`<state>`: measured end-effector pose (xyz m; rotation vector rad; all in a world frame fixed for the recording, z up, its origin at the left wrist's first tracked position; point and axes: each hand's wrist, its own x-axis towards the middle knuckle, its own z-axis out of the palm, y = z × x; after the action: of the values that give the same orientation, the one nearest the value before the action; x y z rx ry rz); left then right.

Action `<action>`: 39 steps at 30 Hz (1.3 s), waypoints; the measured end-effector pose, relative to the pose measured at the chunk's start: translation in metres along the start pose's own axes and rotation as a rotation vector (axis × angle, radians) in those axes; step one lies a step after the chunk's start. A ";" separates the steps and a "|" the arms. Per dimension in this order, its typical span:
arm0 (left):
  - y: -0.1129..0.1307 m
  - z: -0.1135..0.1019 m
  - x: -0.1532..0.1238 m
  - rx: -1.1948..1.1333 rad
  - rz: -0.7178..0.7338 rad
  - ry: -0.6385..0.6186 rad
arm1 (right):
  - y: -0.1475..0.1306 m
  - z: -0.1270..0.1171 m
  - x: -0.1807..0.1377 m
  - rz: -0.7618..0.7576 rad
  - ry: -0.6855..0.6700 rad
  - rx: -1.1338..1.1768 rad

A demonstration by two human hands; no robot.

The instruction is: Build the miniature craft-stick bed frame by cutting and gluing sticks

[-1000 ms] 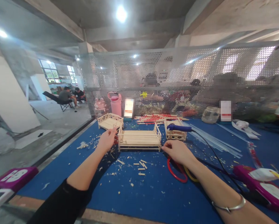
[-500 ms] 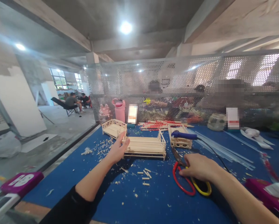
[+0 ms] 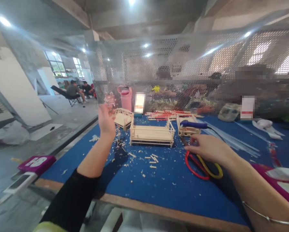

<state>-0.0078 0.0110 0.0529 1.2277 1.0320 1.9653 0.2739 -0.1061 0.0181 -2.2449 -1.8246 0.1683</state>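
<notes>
A wooden-stick model bed (image 3: 151,135) stands on the blue mat (image 3: 163,190). My left hand (image 3: 107,118) is raised in the air left of it and touches nothing. It is blurred, with its fingers loosely apart. My right hand (image 3: 207,148) lies over the scissors with red and yellow handles (image 3: 202,167), right of the bed. Its fingers are stretched out towards the left and are not wrapped round the handles. A second model bed (image 3: 122,117) sits behind my left hand. A small stick crate (image 3: 188,129) carries a blue glue gun (image 3: 194,124).
Wood chips are scattered over the mat in front of the bed. Red and natural sticks (image 3: 168,114), a pink bottle (image 3: 126,97) and a jar (image 3: 228,112) stand along the perforated screen. Clear rods (image 3: 233,141) lie to the right. Purple packs sit at both table edges. People sit beyond the screen.
My left hand has let go of the bed's end and risen up and to the left. My right hand moved from the bed's corner to the scissors. The view has shifted.
</notes>
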 end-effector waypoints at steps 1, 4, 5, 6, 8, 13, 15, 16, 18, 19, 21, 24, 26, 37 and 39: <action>0.015 0.006 0.001 -0.090 0.057 0.038 | -0.016 0.002 -0.007 -0.133 -0.019 0.183; 0.058 0.035 -0.016 -0.183 0.260 0.028 | -0.080 0.014 -0.034 -0.396 -0.372 0.984; 0.070 0.047 -0.027 -0.177 0.315 -0.004 | -0.103 0.019 -0.043 -0.436 -0.432 1.203; 0.080 0.059 -0.039 -0.173 0.355 -0.031 | -0.125 0.024 -0.050 -0.455 -0.441 1.406; 0.090 0.081 -0.061 -0.187 0.441 -0.077 | -0.160 0.033 -0.061 -0.373 -0.278 1.822; 0.072 0.106 -0.073 -0.209 0.872 -0.100 | -0.196 0.053 -0.075 -0.010 0.016 2.163; 0.060 0.107 -0.068 -0.111 1.047 -0.197 | -0.199 0.062 -0.083 0.041 0.011 2.188; 0.056 0.106 -0.065 -0.043 1.126 -0.263 | -0.200 0.066 -0.087 0.052 -0.036 2.189; 0.051 0.103 -0.059 0.094 1.270 -0.410 | -0.200 0.067 -0.096 0.038 -0.186 2.184; 0.051 0.101 -0.055 0.159 1.334 -0.488 | -0.196 0.065 -0.099 0.012 -0.265 2.180; 0.052 0.091 -0.046 0.288 1.417 -0.637 | -0.182 0.053 -0.104 -0.078 -0.386 2.163; 0.051 0.060 -0.038 0.534 1.335 -0.724 | -0.135 0.026 -0.103 -0.249 -0.343 2.045; 0.046 0.025 -0.050 0.755 1.109 -0.714 | -0.094 0.010 -0.095 -0.253 -0.091 1.938; 0.017 -0.095 -0.144 1.357 0.311 -1.461 | -0.014 0.009 -0.066 0.118 0.048 1.480; 0.011 -0.089 -0.123 1.440 0.242 -1.377 | -0.019 0.012 -0.066 0.076 -0.031 1.418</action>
<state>-0.0418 -0.1200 -0.0174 2.7618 1.3472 -0.2298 0.2394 -0.1653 0.0070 -1.2259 -0.9609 1.0875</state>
